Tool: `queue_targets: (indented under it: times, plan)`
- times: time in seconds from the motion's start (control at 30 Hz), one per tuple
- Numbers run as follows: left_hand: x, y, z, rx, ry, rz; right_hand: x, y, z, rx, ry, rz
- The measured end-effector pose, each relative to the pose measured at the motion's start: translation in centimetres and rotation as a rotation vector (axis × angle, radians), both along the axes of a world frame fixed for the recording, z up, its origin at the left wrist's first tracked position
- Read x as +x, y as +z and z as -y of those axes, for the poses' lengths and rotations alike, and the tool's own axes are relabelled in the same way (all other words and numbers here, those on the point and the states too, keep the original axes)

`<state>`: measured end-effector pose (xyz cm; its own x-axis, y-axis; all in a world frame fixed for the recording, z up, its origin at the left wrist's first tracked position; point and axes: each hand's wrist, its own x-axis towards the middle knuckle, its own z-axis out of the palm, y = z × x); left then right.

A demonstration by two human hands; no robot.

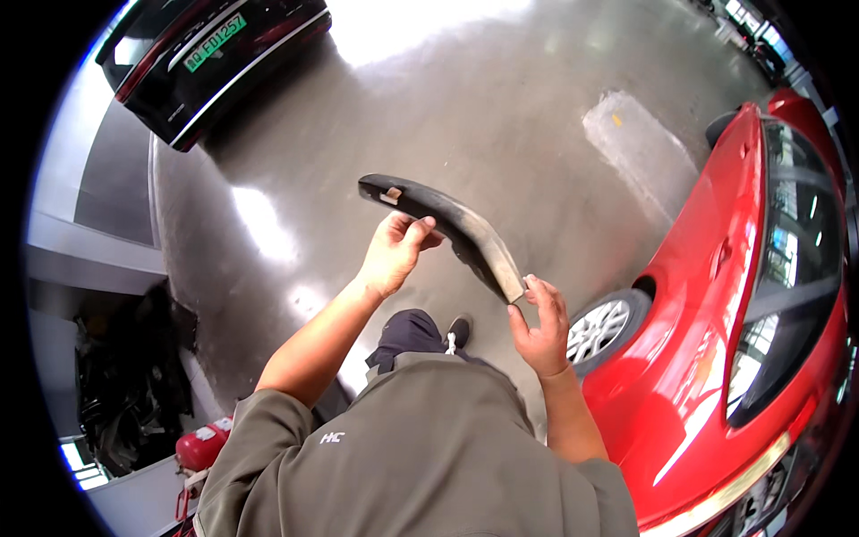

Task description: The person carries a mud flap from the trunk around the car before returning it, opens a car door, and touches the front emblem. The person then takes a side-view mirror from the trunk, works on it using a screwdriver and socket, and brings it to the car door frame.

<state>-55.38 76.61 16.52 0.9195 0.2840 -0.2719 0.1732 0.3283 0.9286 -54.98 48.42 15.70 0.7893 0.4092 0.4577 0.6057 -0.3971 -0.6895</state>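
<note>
I hold a long, curved dark plastic trim piece [461, 219] in front of me above the floor. Its outer face looks dusty and pale towards the right end, and a small tan clip or patch shows near its left end. My left hand [395, 251] is closed on the piece's near edge, left of its middle, with the thumb on top. At the lower right end, my right hand [542, 327] pinches the tip between thumb and fingers. Some of the fingers of both hands are hidden.
Close on my right stands a red car [689, 331] with a silver-spoked wheel [599, 331]. A dark car [215, 63] is at the far left. A red cylindrical tank [204, 445] and a heap of black parts [130, 385] sit at lower left. Grey floor [429, 107] lies between.
</note>
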Motion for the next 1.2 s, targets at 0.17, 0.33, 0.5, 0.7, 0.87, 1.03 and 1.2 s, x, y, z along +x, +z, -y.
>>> queue_targets:
  times: [0.17, 0.33, 0.5, 0.7, 0.87, 1.03, 1.2]
  plan:
    - [16.9, -0.7, -3.0, 0.003, 0.066, 0.03, 16.2, -1.9, 0.8, 0.057, -0.106, -0.2]
    - [35.4, -4.4, -6.3, -0.156, -0.002, -0.01, 28.5, -15.2, 8.3, -0.207, -0.348, -0.772]
    - [58.0, -2.5, -4.9, -0.265, -0.384, 0.237, 26.9, -24.7, 20.3, -0.047, -0.898, -1.461]
    - [82.6, -1.9, -1.7, -0.217, -0.605, 0.34, 34.9, -24.1, 18.8, 0.428, -1.268, -1.753]
    - [98.5, -3.2, 5.5, -0.131, -0.56, 0.318, 51.6, -27.8, 20.1, 0.302, -0.787, -1.817]
    - [109.0, -2.3, 13.7, 0.126, -0.21, 0.169, 75.7, -29.9, 30.2, -0.166, -0.738, -1.407]
    - [110.8, -3.7, 14.8, 0.338, -0.146, 0.132, 91.7, -23.2, 31.3, 0.313, -0.7, -1.012]
